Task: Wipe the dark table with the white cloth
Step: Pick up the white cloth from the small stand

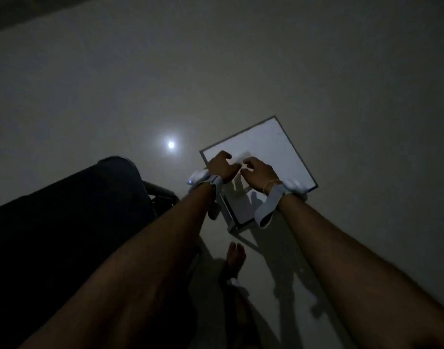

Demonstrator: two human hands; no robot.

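The scene is very dim. A small square table [276, 144] with a dark rim and a glossy top that reflects pale light stands on the floor right of centre. Both my hands hover over its near left part, side by side. My left hand [222, 166] and my right hand [258, 172] have their fingers curled on a faint white cloth [242, 158] that lies between them against the tabletop. The cloth hardly stands out from the pale sheen, so its outline is unclear. Each wrist carries a white strap with a small device.
A dark chair [70, 210] stands close at the left, its frame nearly touching the table's near corner. My bare foot [236, 255] rests on the floor below the table. A bright spot of reflected light [171, 144] shows on the pale floor.
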